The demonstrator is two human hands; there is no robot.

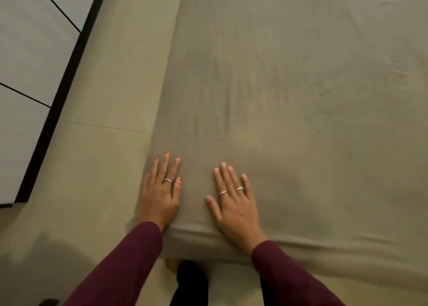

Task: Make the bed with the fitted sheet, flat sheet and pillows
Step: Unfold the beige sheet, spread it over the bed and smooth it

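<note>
Far over on the left stands a pale cupboard (34,58) with a dark edge, and next to it runs the tan floor (102,143). Then comes the bed (208,243), and its near left corner is right under the person's hands. A grey-brown sheet (289,85) covers the whole top and folds down over the near side. It looks pulled tight round the corner, so it is likely the fitted sheet, but I cannot be sure. The left hand (161,194) lies flat by the side edge of the bed, with its fingers straight and close together. It seems to be pressing the cloth down so the corner stays put. Just beside it, the right hand (234,203) also lies flat on the sheet, with its fingers a little spread and the thumb out. It holds nothing. Both hands look like they are smoothing the cloth. Small wrinkles show up the middle of the sheet and more on the far right, so that part may need smoothing too. No pillows or second sheet can be seen, so I think much of the job is not done yet.
</note>
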